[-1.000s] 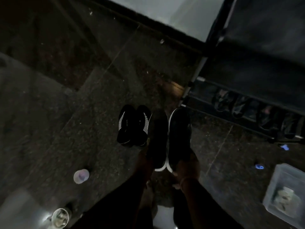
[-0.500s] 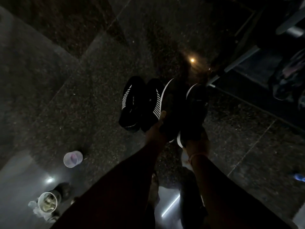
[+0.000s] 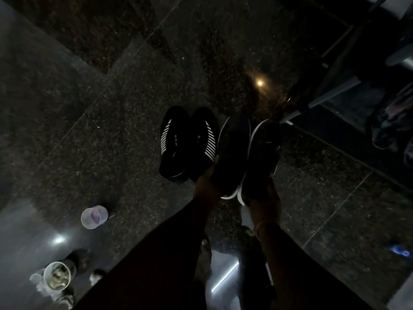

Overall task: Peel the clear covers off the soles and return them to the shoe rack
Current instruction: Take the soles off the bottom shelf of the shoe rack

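In the dim head view I hold two black shoes with white sole edges above the floor. My left hand (image 3: 206, 186) grips the heel of the left shoe (image 3: 233, 153). My right hand (image 3: 266, 203) grips the heel of the right shoe (image 3: 262, 157). Both toes point away from me. A second black pair with white stripes (image 3: 188, 144) stands on the floor just left of them. The shoe rack (image 3: 348, 86) stands at the upper right with dark shoes (image 3: 388, 126) inside. No clear covers are visible in the dark.
The floor is dark speckled stone tile (image 3: 111, 108). A clear plastic cup (image 3: 94, 217) lies at the lower left. A round container (image 3: 57, 278) with crumpled bits sits near the bottom left corner. A small blue item (image 3: 400, 251) lies at the right edge.
The camera dipped down and left, so the rack slid to the upper right corner. My hands raised the held shoes and tilted them, toes forward. The striped pair stays put.
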Demonstrator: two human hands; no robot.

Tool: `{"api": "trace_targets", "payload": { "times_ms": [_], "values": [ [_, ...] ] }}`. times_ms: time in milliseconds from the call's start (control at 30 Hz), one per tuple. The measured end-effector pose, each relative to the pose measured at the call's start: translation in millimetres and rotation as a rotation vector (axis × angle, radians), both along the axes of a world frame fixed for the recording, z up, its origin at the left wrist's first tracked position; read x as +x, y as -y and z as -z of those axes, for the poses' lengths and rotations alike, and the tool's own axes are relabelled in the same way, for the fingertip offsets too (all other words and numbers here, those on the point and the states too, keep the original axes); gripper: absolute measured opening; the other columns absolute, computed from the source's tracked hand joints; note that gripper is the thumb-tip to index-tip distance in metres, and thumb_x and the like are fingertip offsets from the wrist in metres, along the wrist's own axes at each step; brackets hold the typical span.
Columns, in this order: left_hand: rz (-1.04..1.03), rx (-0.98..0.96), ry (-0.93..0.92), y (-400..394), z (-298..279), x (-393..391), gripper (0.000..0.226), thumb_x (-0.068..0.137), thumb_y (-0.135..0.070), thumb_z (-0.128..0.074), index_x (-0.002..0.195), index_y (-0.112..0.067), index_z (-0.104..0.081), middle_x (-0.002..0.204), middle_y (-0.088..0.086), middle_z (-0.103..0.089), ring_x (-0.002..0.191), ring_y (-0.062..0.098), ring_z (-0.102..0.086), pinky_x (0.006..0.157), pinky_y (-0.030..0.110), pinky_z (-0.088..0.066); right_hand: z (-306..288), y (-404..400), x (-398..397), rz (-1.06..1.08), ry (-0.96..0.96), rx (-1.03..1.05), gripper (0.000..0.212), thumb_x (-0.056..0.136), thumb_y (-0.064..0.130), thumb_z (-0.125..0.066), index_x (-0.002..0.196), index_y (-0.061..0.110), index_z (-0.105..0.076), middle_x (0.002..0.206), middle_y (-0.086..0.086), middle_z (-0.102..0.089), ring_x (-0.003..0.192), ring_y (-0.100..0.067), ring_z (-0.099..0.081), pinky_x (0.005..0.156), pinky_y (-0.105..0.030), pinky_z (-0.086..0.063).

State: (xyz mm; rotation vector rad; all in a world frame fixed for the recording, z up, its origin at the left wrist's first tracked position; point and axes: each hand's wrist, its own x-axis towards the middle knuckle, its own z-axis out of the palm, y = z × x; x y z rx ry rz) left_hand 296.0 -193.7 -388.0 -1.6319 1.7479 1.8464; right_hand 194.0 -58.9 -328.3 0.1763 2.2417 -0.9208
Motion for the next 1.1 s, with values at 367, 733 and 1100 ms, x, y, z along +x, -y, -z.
{"api": "trace_targets", "payload": {
  "times_ms": [367,733,1100],
  "values": [
    [-0.222,-0.031,0.075,46,-77,-19,0.044,0.098,-0.001,-0.061,0.142,-0.005,-0.055,0.131,0.007,-0.063,0.120,0.025,-0.061,0.080,0.014,-0.056,-7,93,-16,-0.142,0.168,-0.167,0.082,0.082,-0.005,-0.070,0.152,0.011,-0.030,0.143,-0.005,-0.047,0.132,-0.020,-0.047,0.088,-0.005,-0.040],
    [0.210,-0.309,0.281,40,-144,-52,0.038,0.099,-0.027,-0.060,0.132,-0.008,-0.061,0.129,0.021,-0.065,0.119,0.039,-0.062,0.097,0.041,-0.051,-70,78,-7,-0.225,0.136,-0.119,0.057,0.083,0.004,-0.069,0.137,0.006,-0.051,0.134,-0.013,-0.058,0.125,-0.023,-0.053,0.099,-0.024,-0.039],
    [0.304,-0.371,0.172,4,-235,-99,0.035,0.097,-0.014,-0.057,0.131,-0.011,-0.064,0.129,0.013,-0.066,0.121,0.031,-0.061,0.101,0.034,-0.048,-168,54,-46,-0.216,-0.093,-0.138,0.042,0.089,0.008,-0.057,0.131,0.005,-0.057,0.131,-0.017,-0.060,0.122,-0.030,-0.056,0.099,-0.029,-0.041]
  ]
}}
